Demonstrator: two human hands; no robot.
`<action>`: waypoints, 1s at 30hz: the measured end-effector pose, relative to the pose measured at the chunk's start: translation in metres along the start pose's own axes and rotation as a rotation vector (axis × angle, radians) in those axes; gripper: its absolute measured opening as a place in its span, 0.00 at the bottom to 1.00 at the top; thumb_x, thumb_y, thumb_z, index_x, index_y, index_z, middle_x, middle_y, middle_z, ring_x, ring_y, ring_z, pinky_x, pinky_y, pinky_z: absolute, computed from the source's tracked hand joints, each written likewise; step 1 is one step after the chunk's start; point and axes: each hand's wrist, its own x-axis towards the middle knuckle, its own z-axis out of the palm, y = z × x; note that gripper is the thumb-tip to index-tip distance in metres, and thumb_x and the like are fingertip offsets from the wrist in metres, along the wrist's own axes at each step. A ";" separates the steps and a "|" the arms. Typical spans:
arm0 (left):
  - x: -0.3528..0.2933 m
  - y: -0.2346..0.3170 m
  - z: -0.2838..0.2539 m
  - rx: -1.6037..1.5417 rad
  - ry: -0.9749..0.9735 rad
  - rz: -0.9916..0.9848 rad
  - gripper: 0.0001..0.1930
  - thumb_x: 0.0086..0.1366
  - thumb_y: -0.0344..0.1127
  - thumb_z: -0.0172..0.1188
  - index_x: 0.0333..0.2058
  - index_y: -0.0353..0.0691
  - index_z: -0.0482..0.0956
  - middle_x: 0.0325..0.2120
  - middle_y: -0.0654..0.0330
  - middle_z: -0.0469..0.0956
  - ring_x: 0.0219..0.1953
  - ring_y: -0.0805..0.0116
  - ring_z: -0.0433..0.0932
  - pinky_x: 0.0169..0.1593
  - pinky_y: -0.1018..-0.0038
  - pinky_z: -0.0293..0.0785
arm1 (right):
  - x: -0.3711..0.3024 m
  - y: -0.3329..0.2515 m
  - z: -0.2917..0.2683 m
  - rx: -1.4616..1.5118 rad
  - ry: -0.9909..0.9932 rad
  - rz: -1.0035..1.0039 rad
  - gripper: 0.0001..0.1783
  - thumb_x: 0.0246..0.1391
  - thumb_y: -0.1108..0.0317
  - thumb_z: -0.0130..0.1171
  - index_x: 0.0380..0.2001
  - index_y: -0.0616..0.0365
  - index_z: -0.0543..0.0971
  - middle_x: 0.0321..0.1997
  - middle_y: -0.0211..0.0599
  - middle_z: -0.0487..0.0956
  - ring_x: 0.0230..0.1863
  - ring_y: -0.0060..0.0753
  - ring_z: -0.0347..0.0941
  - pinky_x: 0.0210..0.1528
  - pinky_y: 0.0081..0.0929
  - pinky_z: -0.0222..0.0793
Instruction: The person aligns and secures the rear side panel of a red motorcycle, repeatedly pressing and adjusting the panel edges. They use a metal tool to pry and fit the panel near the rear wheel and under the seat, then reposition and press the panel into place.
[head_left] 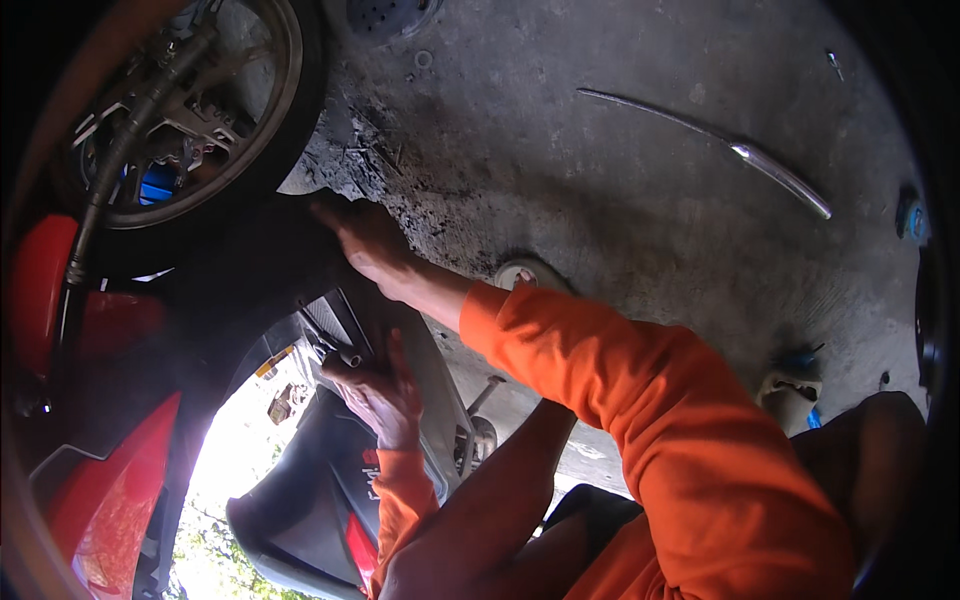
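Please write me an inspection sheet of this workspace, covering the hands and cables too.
Surface: grey concrete floor, with dark bits strewn near the wheel.
Job's things: red-and-black motorbike; a short metal tube shows by the left hand.
Clutter: long metal rod with a thicker shiny end; small ring; small blue object near the right edge.
Hands: right hand is at a dark part of the bike; left hand is nearer the person, its grip unclear.
Cables: none can be made out for certain; the bike is deeply shadowed.
Surroundings: bright daylight and leaves at lower left.
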 end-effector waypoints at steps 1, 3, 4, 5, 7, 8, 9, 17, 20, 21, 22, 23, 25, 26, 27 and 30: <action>0.000 0.001 0.000 0.020 0.013 0.026 0.35 0.65 0.45 0.72 0.53 0.26 0.58 0.40 0.36 0.75 0.40 0.39 0.76 0.48 0.50 0.70 | 0.000 -0.002 -0.001 0.038 -0.020 0.115 0.30 0.68 0.42 0.59 0.45 0.64 0.85 0.36 0.48 0.85 0.36 0.33 0.78 0.43 0.38 0.71; -0.001 0.002 -0.001 0.043 -0.008 -0.044 0.35 0.65 0.45 0.72 0.52 0.27 0.58 0.40 0.37 0.74 0.39 0.39 0.75 0.47 0.50 0.69 | 0.002 -0.005 -0.003 0.051 -0.056 0.245 0.30 0.68 0.43 0.60 0.46 0.64 0.84 0.37 0.47 0.84 0.36 0.33 0.78 0.44 0.38 0.71; -0.001 0.002 -0.001 0.055 -0.022 -0.085 0.35 0.65 0.45 0.72 0.52 0.27 0.58 0.40 0.37 0.74 0.39 0.40 0.75 0.47 0.50 0.69 | 0.003 -0.006 -0.005 0.026 -0.074 0.268 0.30 0.68 0.43 0.60 0.47 0.64 0.83 0.38 0.47 0.84 0.37 0.32 0.78 0.45 0.38 0.71; -0.001 0.002 -0.001 0.031 -0.023 -0.074 0.36 0.64 0.45 0.72 0.52 0.27 0.57 0.39 0.37 0.73 0.38 0.40 0.74 0.46 0.50 0.69 | 0.004 -0.007 -0.006 0.002 -0.097 0.293 0.30 0.67 0.43 0.60 0.49 0.64 0.83 0.40 0.46 0.84 0.39 0.32 0.78 0.46 0.38 0.70; -0.001 0.000 -0.001 -0.024 -0.017 -0.065 0.36 0.64 0.45 0.73 0.51 0.27 0.57 0.38 0.37 0.72 0.38 0.40 0.73 0.45 0.50 0.68 | 0.004 -0.007 -0.006 0.078 -0.086 0.241 0.31 0.66 0.43 0.61 0.52 0.64 0.80 0.46 0.47 0.84 0.45 0.34 0.78 0.52 0.38 0.69; -0.002 0.000 -0.001 -0.028 -0.006 -0.046 0.36 0.63 0.45 0.73 0.51 0.27 0.57 0.38 0.38 0.72 0.38 0.39 0.73 0.45 0.49 0.68 | 0.004 -0.006 -0.006 0.120 -0.090 0.219 0.31 0.66 0.44 0.62 0.53 0.64 0.79 0.49 0.48 0.84 0.48 0.35 0.77 0.55 0.38 0.69; -0.002 -0.001 -0.001 -0.037 0.012 -0.036 0.36 0.63 0.45 0.73 0.51 0.27 0.57 0.38 0.38 0.71 0.38 0.39 0.73 0.45 0.49 0.68 | 0.003 -0.004 -0.004 0.145 -0.026 0.229 0.36 0.65 0.45 0.63 0.63 0.66 0.74 0.63 0.52 0.79 0.64 0.42 0.73 0.68 0.37 0.64; -0.008 -0.004 -0.003 -0.027 0.066 -0.127 0.47 0.57 0.54 0.78 0.56 0.24 0.59 0.45 0.35 0.73 0.47 0.36 0.74 0.53 0.49 0.69 | -0.002 0.009 0.002 0.175 -0.002 -0.051 0.39 0.69 0.48 0.58 0.73 0.63 0.67 0.76 0.51 0.69 0.77 0.43 0.61 0.79 0.34 0.50; -0.019 -0.008 -0.012 -0.013 0.044 -0.140 0.49 0.53 0.54 0.81 0.59 0.25 0.63 0.44 0.40 0.74 0.46 0.41 0.75 0.54 0.51 0.70 | -0.002 0.013 -0.001 0.141 -0.019 -0.053 0.43 0.69 0.47 0.58 0.74 0.67 0.62 0.78 0.55 0.65 0.79 0.45 0.58 0.80 0.35 0.48; -0.025 -0.009 -0.015 -0.043 0.060 -0.154 0.49 0.53 0.54 0.81 0.59 0.25 0.63 0.44 0.41 0.74 0.47 0.42 0.75 0.55 0.51 0.70 | -0.003 0.013 -0.001 0.158 -0.035 -0.076 0.45 0.70 0.46 0.58 0.75 0.69 0.59 0.78 0.57 0.63 0.80 0.46 0.56 0.80 0.35 0.47; -0.033 -0.010 -0.018 0.013 0.051 -0.123 0.49 0.54 0.54 0.79 0.61 0.27 0.63 0.45 0.41 0.73 0.49 0.42 0.73 0.58 0.52 0.68 | -0.003 0.013 -0.001 0.182 -0.029 -0.030 0.49 0.67 0.44 0.60 0.75 0.72 0.58 0.78 0.60 0.62 0.80 0.48 0.55 0.80 0.37 0.47; -0.040 -0.012 -0.019 0.018 0.027 -0.134 0.48 0.54 0.54 0.78 0.62 0.27 0.63 0.47 0.40 0.73 0.50 0.41 0.73 0.59 0.51 0.67 | -0.004 0.012 0.000 0.172 0.009 -0.006 0.51 0.66 0.42 0.62 0.75 0.71 0.57 0.78 0.58 0.62 0.79 0.47 0.56 0.79 0.37 0.48; -0.058 -0.015 -0.020 0.005 -0.006 -0.146 0.48 0.56 0.55 0.76 0.62 0.27 0.63 0.49 0.39 0.72 0.53 0.39 0.71 0.61 0.49 0.65 | -0.007 0.006 0.001 0.131 0.021 0.130 0.51 0.65 0.41 0.63 0.74 0.71 0.60 0.78 0.55 0.64 0.78 0.46 0.59 0.78 0.35 0.50; -0.069 -0.017 -0.023 0.018 -0.022 -0.159 0.48 0.57 0.57 0.74 0.63 0.27 0.63 0.55 0.36 0.70 0.58 0.36 0.69 0.65 0.48 0.62 | -0.011 0.003 0.001 0.206 -0.046 0.174 0.43 0.63 0.40 0.64 0.69 0.62 0.72 0.73 0.43 0.72 0.72 0.40 0.65 0.75 0.36 0.53; -0.080 -0.018 -0.026 0.045 -0.007 -0.177 0.49 0.57 0.57 0.75 0.64 0.27 0.62 0.57 0.35 0.69 0.60 0.36 0.69 0.66 0.47 0.62 | -0.016 -0.001 0.001 0.274 -0.084 0.309 0.44 0.63 0.36 0.62 0.70 0.58 0.71 0.73 0.41 0.72 0.72 0.39 0.65 0.76 0.38 0.53; -0.104 -0.023 -0.032 -0.001 0.015 -0.203 0.49 0.59 0.58 0.72 0.67 0.28 0.62 0.62 0.34 0.67 0.65 0.34 0.66 0.69 0.47 0.60 | -0.028 -0.011 -0.004 0.223 -0.156 0.427 0.46 0.64 0.33 0.58 0.72 0.57 0.69 0.73 0.39 0.71 0.72 0.39 0.64 0.75 0.38 0.53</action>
